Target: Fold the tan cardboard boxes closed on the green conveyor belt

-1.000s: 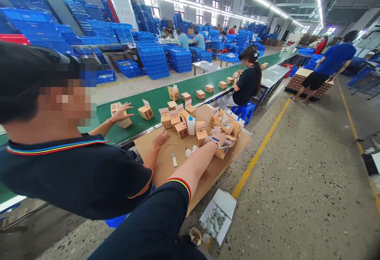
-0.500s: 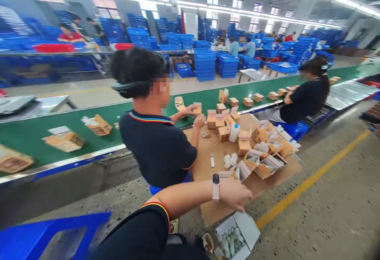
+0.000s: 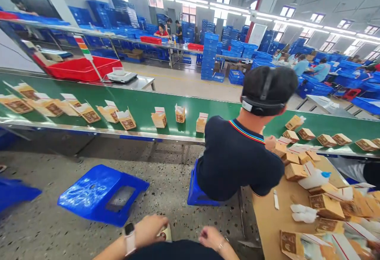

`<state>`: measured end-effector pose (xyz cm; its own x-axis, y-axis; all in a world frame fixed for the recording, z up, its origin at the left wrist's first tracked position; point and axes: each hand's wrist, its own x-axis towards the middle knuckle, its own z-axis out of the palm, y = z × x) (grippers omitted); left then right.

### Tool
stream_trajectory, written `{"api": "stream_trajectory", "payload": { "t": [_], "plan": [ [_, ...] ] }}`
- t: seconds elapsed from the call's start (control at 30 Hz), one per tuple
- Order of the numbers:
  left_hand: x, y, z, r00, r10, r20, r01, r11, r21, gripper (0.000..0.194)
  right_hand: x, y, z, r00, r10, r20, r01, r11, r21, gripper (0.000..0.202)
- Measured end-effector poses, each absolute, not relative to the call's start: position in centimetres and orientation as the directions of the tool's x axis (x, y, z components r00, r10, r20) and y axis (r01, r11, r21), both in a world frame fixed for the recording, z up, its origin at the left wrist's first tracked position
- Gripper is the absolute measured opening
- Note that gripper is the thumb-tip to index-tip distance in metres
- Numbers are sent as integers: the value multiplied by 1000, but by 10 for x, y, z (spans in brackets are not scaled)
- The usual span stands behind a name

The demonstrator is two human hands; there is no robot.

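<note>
My left hand, with a dark-faced watch on a pale pink strap at its wrist, hangs low in front of my body. Its fingers are loosely extended, and nothing shows in them. Just behind the fingertips is a cream slipper on the floor, partly hidden. My right hand, wearing a thin bracelet, is held a little to the right with its fingers curled in and no object visible. Both hands are apart from the table. The nearest furniture is a blue stool at the left.
A co-worker sits ahead at the green conveyor belt, which carries several open cardboard boxes. At right, a brown table bears cartons, a white bottle and white wrapped pieces. A red bin stands beyond the belt.
My view has swung left, so the table now sits at the right edge. My left arm, earlier stretched over the table corner, is drawn back low. My right hand has come into view.
</note>
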<state>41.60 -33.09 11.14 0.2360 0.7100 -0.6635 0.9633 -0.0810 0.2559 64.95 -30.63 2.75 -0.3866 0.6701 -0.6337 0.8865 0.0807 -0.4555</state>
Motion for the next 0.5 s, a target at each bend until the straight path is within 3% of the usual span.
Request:
{"api": "stream_trajectory", "payload": {
  "t": [0.13, 0.2, 0.27, 0.33, 0.4, 0.5],
  "plan": [
    [324, -340, 116, 81, 742, -666, 959, 124, 255, 27, 547, -249, 22, -600, 582, -549, 770, 234, -594, 12],
    [293, -332, 124, 27, 753, -658, 947, 191, 257, 26, 504, -214, 29, -719, 582, -379, 632, 321, -705, 14],
    [276, -312, 133, 3, 755, -656, 937, 227, 266, 25, 474, -170, 37, -710, 691, -133, 511, 378, -772, 14],
    [270, -285, 140, 13, 772, -635, 930, 225, 292, 24, 458, -118, 41, -490, 856, 162, 460, 412, -787, 18],
    [273, -255, 141, 61, 800, -596, 918, 189, 348, 24, 457, -63, 37, -50, 919, 390, 509, 359, -782, 33],
    [283, -212, 133, 178, 840, -513, 857, 124, 500, 26, 481, 12, 12, 557, 726, 402, 546, 45, -837, 73]
  ]
}}
